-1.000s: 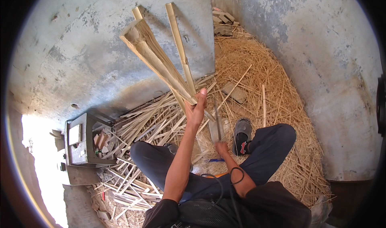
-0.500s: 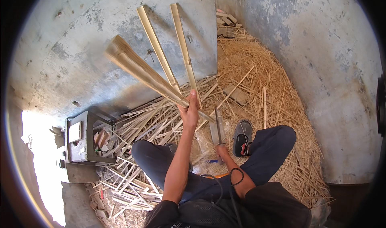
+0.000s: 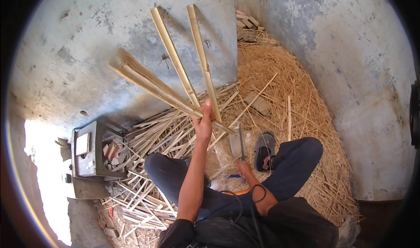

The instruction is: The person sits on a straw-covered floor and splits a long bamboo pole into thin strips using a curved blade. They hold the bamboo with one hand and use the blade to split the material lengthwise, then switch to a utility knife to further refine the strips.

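Note:
My left hand [image 3: 204,121] is closed round a split length of bamboo [image 3: 153,81]. Its thick end points up and left, blurred, and its thin end sticks out below my fist toward a flat grey slab [image 3: 236,144]. My right hand [image 3: 245,168] is closed low between my legs, on the handle of a long-bladed knife [image 3: 242,144]. The blade is hard to tell from the slab behind it. Beyond my left hand, two long bamboo strips [image 3: 175,51] [image 3: 202,55] lean against the wall.
Split bamboo sticks [image 3: 162,134] lie heaped at the left, beside a grey box-like stand [image 3: 89,154] holding broken pieces. Thin shavings [image 3: 306,116] cover the floor at the right. My shoe [image 3: 264,149] rests near the slab. Worn walls [image 3: 109,51] enclose the corner; bricks [image 3: 247,22] lie at the back.
The bamboo's thick end has swung down and left. My right hand has turned slightly, and the knife blade no longer stands out dark and narrow above the slab.

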